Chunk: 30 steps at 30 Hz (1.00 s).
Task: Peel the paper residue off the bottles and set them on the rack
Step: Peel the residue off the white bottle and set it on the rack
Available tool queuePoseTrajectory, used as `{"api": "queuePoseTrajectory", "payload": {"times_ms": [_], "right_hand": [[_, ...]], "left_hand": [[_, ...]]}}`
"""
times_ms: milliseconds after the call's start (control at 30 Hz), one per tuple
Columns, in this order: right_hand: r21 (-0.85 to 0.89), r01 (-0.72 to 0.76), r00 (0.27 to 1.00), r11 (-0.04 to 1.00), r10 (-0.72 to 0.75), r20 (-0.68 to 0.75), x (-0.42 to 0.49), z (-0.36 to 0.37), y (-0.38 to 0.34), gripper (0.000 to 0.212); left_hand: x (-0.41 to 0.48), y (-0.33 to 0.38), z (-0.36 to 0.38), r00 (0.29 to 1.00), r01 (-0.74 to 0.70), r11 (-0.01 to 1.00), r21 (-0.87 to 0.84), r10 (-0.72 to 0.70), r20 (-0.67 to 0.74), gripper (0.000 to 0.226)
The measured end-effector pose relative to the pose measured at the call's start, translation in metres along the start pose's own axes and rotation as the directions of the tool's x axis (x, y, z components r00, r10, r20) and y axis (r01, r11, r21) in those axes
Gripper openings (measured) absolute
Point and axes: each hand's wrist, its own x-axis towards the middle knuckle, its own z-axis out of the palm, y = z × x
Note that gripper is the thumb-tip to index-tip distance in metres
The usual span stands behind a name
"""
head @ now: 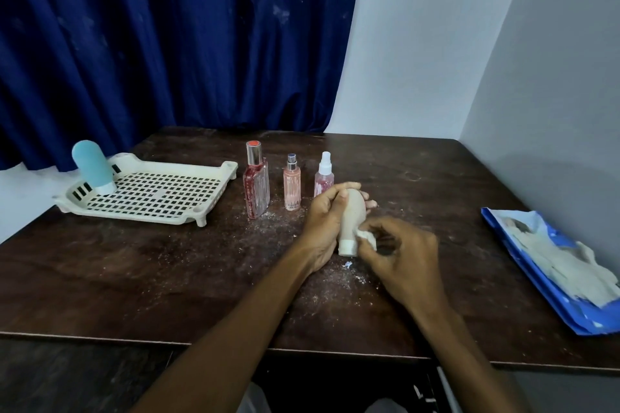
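Cap down on the dark wooden desk (167, 261), just right of centre: small beige rounded plastic bottle (354, 211). Gripped round the body by left hand (322, 221); white paper scrap (367, 238) near the cap pinched in fingertips of right hand (402, 251). Probably light, stiff, smooth-walled, apt to twist in the grip; best held at the wide middle, peeling from the loose edge. Far left, cream perforated plastic rack (151, 193), carrying one teal rounded bottle (92, 166).
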Motion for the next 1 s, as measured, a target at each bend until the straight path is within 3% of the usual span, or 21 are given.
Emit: {"api": "queuePoseTrajectory", "payload": {"times_ms": [267,400,600,767,1000], "right_hand": [[-0.083,0.176,0.980,0.981,-0.167,0.104,-0.012,0.011,-0.006,0.023],[-0.118,0.074,0.995,0.990,-0.081,-0.053,-0.008,0.004,-0.002,0.020],[-0.102,-0.038,0.989,0.994,0.023,-0.146,-0.005,0.001,0.002,0.018],[-0.028,-0.095,0.979,0.995,0.089,-0.182,-0.004,0.000,0.002,0.020],[-0.032,-0.100,0.976,0.994,0.092,-0.198,-0.004,-0.001,0.002,0.018]], "left_hand": [[0.003,-0.003,-0.002,0.996,-0.081,0.996,0.038,0.082,-0.030,0.025],[0.002,-0.001,-0.002,0.999,-0.046,0.997,-0.056,0.046,-0.004,0.027],[0.001,0.003,-0.002,0.999,-0.052,0.992,-0.113,0.053,0.007,0.026],[-0.004,0.008,-0.001,0.983,-0.184,0.980,0.077,0.183,0.027,0.023],[-0.011,0.015,-0.006,0.941,-0.329,0.870,0.367,0.336,0.046,0.025]]}}
